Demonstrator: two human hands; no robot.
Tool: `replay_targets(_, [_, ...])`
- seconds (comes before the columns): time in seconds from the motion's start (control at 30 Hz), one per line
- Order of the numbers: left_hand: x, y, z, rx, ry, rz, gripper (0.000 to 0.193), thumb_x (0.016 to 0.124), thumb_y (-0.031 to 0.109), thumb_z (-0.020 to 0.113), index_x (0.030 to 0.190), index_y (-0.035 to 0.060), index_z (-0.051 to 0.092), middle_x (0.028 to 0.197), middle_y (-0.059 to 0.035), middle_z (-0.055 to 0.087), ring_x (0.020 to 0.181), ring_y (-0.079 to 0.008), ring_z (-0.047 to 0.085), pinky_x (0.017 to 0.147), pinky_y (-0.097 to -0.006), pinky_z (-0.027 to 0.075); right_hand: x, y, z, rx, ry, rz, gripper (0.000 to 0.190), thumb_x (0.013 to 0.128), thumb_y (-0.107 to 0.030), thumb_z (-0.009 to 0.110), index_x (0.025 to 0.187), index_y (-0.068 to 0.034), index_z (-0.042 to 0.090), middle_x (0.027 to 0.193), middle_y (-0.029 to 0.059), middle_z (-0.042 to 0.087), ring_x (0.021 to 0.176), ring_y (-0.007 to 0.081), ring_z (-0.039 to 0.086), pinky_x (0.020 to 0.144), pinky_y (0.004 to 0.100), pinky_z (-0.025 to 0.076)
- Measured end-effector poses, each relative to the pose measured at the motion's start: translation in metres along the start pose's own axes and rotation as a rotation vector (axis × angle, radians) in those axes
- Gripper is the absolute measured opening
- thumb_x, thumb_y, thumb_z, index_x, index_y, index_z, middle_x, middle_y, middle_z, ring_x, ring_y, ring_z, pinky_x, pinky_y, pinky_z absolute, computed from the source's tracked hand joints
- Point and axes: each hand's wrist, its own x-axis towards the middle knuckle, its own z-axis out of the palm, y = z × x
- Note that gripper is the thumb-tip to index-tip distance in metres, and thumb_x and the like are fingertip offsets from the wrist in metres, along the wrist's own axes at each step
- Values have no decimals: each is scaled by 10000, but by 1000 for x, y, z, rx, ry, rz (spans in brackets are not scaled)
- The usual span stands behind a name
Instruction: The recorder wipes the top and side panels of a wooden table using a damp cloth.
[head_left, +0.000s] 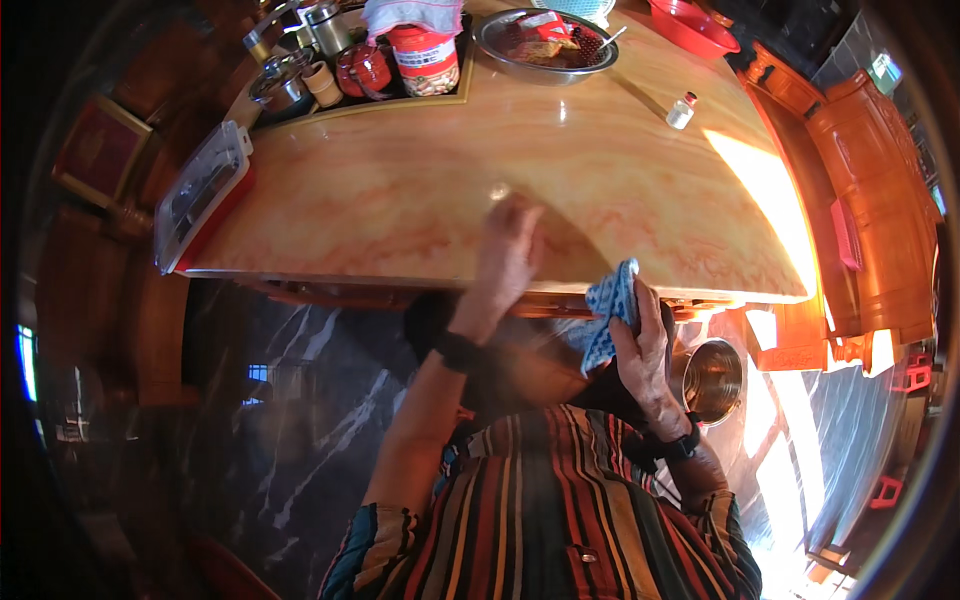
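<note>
In my right hand (643, 349) is a bunched blue-and-white patterned cloth (613, 307), held at the front edge of the table. My left hand (514, 244) is over the marble-patterned tabletop (360, 187), close to its front edge. Motion blurs its fingers, so I cannot tell whether they are closed or touch the surface. Farther back on the right, a small clear bottle with a red cap (681, 111) stands upright on the tabletop.
A steel basin (487, 41) holding red packets sits at the back, beside a tray with a red-lidded nut tub (426, 64) and several jars. A lidded red box (206, 199) occupies the left edge. A metal bucket (712, 381) is on the floor at right, near a wooden bench (874, 217).
</note>
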Motion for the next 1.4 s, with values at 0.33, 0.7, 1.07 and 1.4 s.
replay_targets(0.33, [-32,-114,-118,601,390,-262,252,829,86,546,1068,7,539,1170,-204,529,1123,-371,486,967,-474,377,66,34,97,-929,-240,-775,568,843,-153,518,1350,16,324,1397,263,320,1289,440,331,1070,574,232])
replay_targets(0.7, [-44,-128,-120,522,398,-376,202,873,125,512,1031,10,563,1109,-175,570,1042,-357,526,931,-443,392,87,-20,249,-1003,-236,-977,508,825,-140,478,1291,50,405,1336,285,386,1259,450,352,1053,554,275])
replay_targets(1.07, [-55,-175,-154,787,400,-595,363,818,188,546,1103,-36,527,1274,-239,482,1282,-363,368,1076,-533,208,73,15,114,-941,-459,-898,559,820,-90,482,1351,22,351,1421,235,316,1339,396,271,1097,524,212])
replay_targets(1.4, [-52,-175,-146,746,429,-572,345,818,167,526,1097,-37,529,1303,-241,467,1285,-363,368,1083,-513,219,89,-13,198,-839,-450,-913,604,814,-65,479,1379,35,290,1426,256,286,1332,441,252,1100,540,179])
